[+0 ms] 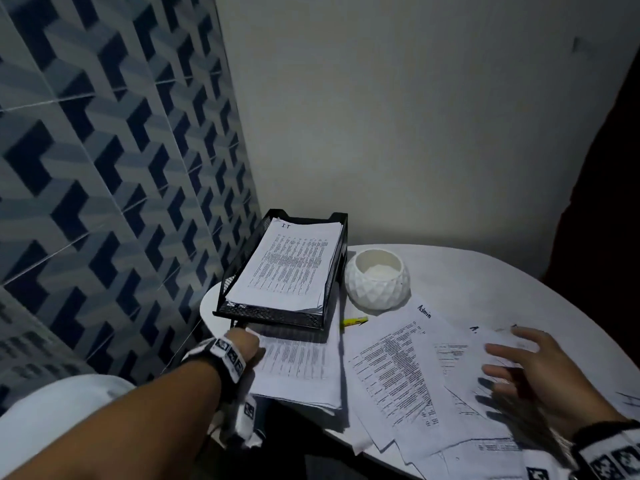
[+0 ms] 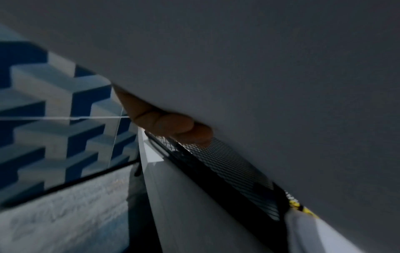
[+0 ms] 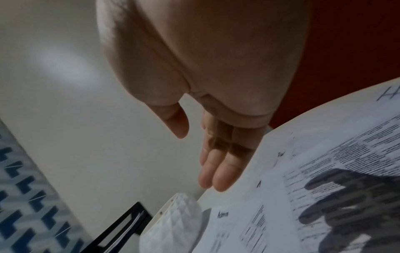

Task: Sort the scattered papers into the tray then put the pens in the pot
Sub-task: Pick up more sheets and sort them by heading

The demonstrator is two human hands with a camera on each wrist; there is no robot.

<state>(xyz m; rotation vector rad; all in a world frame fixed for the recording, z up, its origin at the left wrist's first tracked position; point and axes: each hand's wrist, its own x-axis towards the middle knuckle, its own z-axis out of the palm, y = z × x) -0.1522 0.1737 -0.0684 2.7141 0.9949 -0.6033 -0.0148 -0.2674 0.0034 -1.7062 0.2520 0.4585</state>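
Left hand [image 1: 244, 344] pinching paper stack [image 1: 298, 368], right hand [image 1: 530, 365] flat and spread over loose papers [image 1: 398, 372], black mesh tray [image 1: 242, 268] at 12 o'clock, round bumpy white pot [image 1: 377, 280] beside it

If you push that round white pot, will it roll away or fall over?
The white pot probably wouldn't roll: it sits upright on the table, mouth up. It looks squat and wide, so it would likely slide rather than tip. It looks ceramic, so it might chip if knocked off.
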